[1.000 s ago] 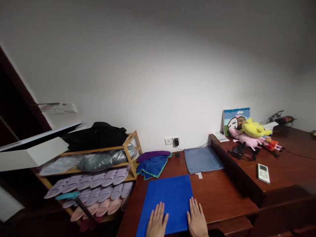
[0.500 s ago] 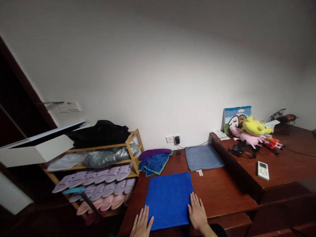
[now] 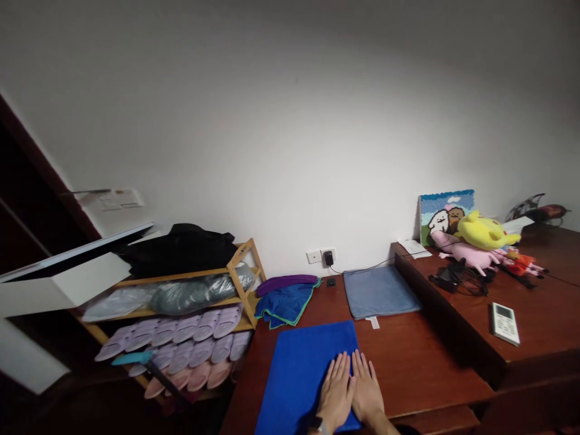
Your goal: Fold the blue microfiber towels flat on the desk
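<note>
A bright blue cloth (image 3: 294, 368) lies flat on the brown wooden table (image 3: 389, 374). My left hand (image 3: 336, 389) rests flat on the cloth near its right side, fingers stretched out, a dark watch on the wrist. Beside it, with the thumbs touching or nearly so, my right hand (image 3: 366, 389) lies flat over the cloth's right edge, fingers straight. Neither hand holds anything. Farther back are a folded grey-blue cloth (image 3: 380, 292) with a white tag and a crumpled blue cloth (image 3: 285, 301) with green edging, next to a purple cloth (image 3: 287, 283).
At left stands a wooden rack (image 3: 247, 260) with several slippers (image 3: 194, 326), a black bag (image 3: 181, 248) and a white box (image 3: 90, 281). The higher desk at right holds plush toys (image 3: 480, 232), a white remote (image 3: 504, 323) and cables (image 3: 466, 281). A charger (image 3: 328, 258) sits in the wall socket.
My left hand has moved right, from the cloth's left edge across to beside my right hand. The right hand stays at the right edge. The view has shifted slightly.
</note>
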Demonstrator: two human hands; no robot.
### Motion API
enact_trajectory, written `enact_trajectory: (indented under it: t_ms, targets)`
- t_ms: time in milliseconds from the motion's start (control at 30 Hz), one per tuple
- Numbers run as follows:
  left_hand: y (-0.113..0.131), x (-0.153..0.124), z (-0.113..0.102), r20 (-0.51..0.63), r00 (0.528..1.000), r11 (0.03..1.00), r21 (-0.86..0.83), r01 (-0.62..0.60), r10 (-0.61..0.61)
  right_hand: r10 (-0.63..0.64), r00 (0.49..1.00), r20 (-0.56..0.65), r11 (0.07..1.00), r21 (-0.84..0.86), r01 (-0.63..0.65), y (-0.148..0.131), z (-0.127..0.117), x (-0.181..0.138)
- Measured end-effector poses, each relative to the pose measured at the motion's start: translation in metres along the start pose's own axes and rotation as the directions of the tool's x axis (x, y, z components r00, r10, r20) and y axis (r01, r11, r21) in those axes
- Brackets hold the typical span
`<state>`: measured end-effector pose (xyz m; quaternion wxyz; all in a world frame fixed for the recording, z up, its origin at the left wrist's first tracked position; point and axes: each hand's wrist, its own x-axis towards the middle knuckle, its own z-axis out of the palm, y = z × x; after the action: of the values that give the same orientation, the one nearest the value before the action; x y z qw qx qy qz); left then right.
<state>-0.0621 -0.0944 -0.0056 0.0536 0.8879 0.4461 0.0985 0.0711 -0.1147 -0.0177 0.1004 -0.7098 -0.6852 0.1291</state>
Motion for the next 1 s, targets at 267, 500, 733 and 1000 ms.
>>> enact_trajectory:
  t_ms: [267,500,733,1000]
  targets:
    - [-0.055,-0.014,-0.008,0.052,0.975,0.976,0.027,0.214,-0.215,0.046,0.999,-0.003,0.999,0.023,-0.046,-0.001,-0.004,0.000]
    - [-0.153,-0.080,-0.027,-0.029,0.900,0.890,0.135,0.435,-0.435,0.065,0.998,0.008,0.997,0.042,-0.065,0.000,-0.004,0.000]
    - [-0.156,-0.085,-0.017,-0.072,0.900,0.885,0.162,0.437,-0.431,0.099,0.995,0.000,0.995,0.030,-0.099,-0.012,-0.014,0.021]
    - [-0.172,-0.091,-0.006,-0.118,0.908,0.897,0.149,0.417,-0.402,0.103,0.994,-0.038,0.993,-0.049,-0.105,-0.010,0.002,0.044]
